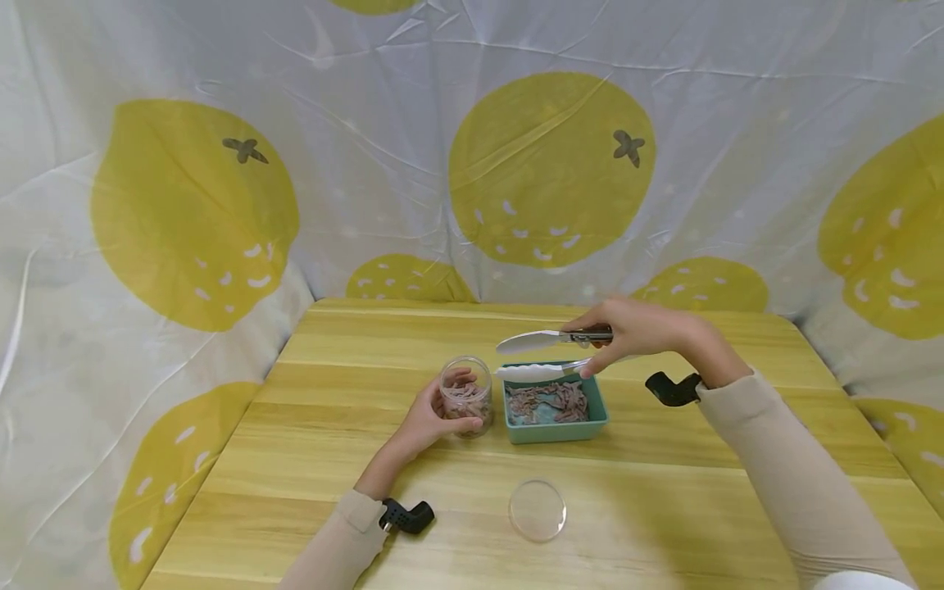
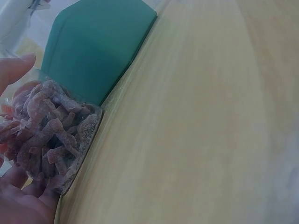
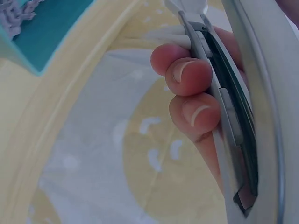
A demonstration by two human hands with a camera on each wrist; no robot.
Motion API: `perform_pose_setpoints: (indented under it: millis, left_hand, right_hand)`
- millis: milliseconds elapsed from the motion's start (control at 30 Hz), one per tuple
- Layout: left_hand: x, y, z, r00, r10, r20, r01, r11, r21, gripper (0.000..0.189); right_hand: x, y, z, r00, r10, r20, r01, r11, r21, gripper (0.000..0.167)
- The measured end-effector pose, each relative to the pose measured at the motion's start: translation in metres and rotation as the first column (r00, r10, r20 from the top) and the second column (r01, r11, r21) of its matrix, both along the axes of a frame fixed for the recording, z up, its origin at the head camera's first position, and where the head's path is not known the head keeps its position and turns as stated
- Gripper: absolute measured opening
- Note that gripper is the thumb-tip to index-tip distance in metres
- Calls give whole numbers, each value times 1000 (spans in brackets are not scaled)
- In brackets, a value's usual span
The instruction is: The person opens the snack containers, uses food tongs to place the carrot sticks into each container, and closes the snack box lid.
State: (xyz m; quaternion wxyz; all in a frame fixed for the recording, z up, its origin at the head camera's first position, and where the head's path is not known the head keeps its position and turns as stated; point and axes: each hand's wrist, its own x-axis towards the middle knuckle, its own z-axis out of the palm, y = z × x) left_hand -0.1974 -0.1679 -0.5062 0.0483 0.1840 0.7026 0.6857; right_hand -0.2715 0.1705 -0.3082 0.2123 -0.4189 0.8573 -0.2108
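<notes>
My left hand [image 1: 431, 418] grips a clear jar [image 1: 468, 369] standing on the table. Brownish-pink dried strips [image 2: 46, 126] fill part of the jar, seen close in the left wrist view. My right hand [image 1: 634, 332] holds a pair of tongs [image 1: 583, 336] with white tips, fingers curled round the metal arm in the right wrist view. The tongs' tips are spread apart above the left rear of a teal box [image 1: 556, 433], with nothing seen between them. More of the strips [image 1: 569, 401] lie inside the box, which stands just right of the jar.
A round clear lid [image 1: 537, 510] lies on the wooden table [image 1: 457, 549] in front of the box. A lemon-printed cloth [image 1: 383, 164] hangs behind and beside the table. Black wrist cameras [image 1: 409, 516] sit on both wrists.
</notes>
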Motion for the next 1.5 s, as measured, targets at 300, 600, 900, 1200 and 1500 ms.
perform_pose_setpoints:
  millis: [300,600,900,1200,1500]
  left_hand:
    - [0,0,0,1000,6,7,-6,1000,-1,79]
    - [0,-1,-2,1000,-12,-5,12,1000,-3,80]
    - [1,1,1,1000,-17,-17,17,1000,-2,80]
    - [3,2,2,1000,-7,-3,7,1000,0,80]
    - [1,0,0,1000,-14,-6,14,1000,9,81]
  right_hand:
    - [-4,17,-30,1000,-25,-15,25,999,20,71]
    - [0,15,-52,999,-24,-40,27,996,82,71]
    - [9,3,-55,997,-32,-76,42,989,140,74]
    - [12,-5,-58,996,-31,-85,47,980,192,75]
    - [14,-13,-55,996,-41,-76,57,972,227,72]
